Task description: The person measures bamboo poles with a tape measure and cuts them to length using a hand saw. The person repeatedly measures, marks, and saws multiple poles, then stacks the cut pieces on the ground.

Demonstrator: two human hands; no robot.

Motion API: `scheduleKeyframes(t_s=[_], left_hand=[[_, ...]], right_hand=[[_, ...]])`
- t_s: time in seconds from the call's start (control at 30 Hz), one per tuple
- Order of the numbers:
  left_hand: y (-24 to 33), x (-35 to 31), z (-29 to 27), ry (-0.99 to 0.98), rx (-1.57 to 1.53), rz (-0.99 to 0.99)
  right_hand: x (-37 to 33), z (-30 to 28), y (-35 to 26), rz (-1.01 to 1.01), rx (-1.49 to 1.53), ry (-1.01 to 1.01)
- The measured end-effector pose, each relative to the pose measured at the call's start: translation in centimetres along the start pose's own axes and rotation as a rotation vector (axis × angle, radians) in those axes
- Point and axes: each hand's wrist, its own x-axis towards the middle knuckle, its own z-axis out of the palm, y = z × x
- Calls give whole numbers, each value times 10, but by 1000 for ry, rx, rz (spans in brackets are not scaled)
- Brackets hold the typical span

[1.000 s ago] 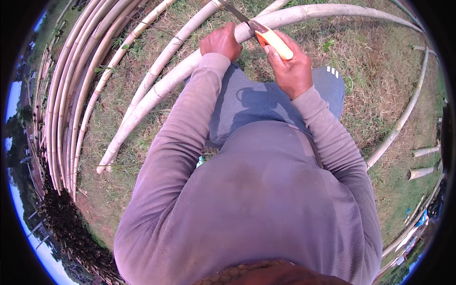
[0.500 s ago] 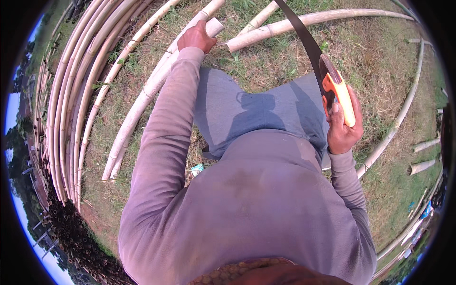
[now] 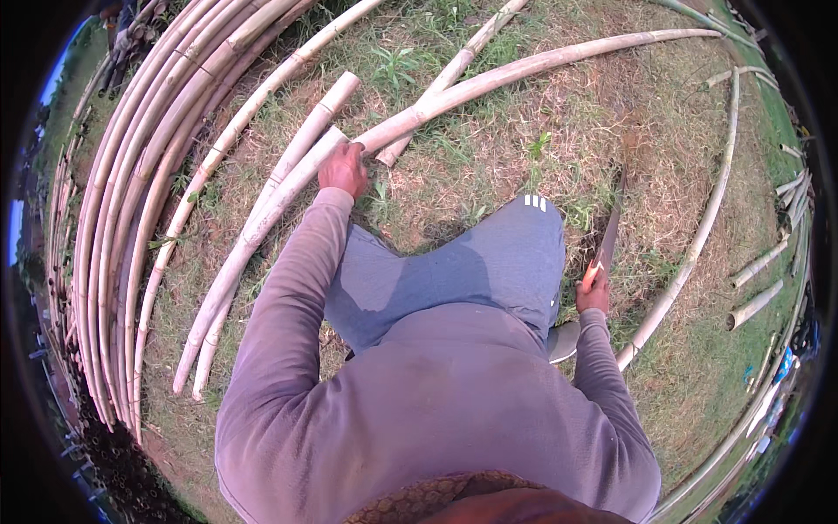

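Note:
My left hand [image 3: 344,169] is closed around the cut end of a pale bamboo pole [image 3: 253,234], which runs down toward the lower left. Beside it lies a second bamboo pole [image 3: 316,122], partly hidden under the held one. The end of a long curved bamboo pole [image 3: 524,67] appears close to my left fingers; whether they touch it is unclear. Low on my right side, my right hand [image 3: 594,297] grips the orange handle of a hand saw [image 3: 612,218]. Its dark blade points away from me, just above or on the grass.
A dense row of long bamboo poles [image 3: 131,175] curves along the left. Another pole [image 3: 458,65] crosses beneath the long curved one. To the right lies a single pole [image 3: 711,218], with short pieces [image 3: 755,306] beyond it. Dry grass [image 3: 489,166] covers the ground.
My right hand has lowered the saw from a raised position to near the ground. My left hand and its pole sit lower in view, and the pole's end is now nearer the long curved pole.

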Motion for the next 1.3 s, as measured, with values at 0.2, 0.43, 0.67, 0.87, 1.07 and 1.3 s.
scheduleKeyframes(t_s=[0.2,0.43,0.67,0.87,1.07,1.3], left_hand=[[-30,1,-15,278,15,-107],[-32,5,-53,65,91,64],[-24,-8,-21,-105,-131,-88],[-46,-27,-30,-114,-27,28],[-50,-30,-45,-388,-87,210],[-23,-11,-37,-5,-183,36]], right_hand=[[21,-13,-120,-391,191,450],[52,45,-404,-469,1099,-277],[106,69,-568,296,1347,-689],[66,42,-528,334,1500,-526],[48,18,-478,219,1686,-467],[34,8,-423,233,1561,-357]])
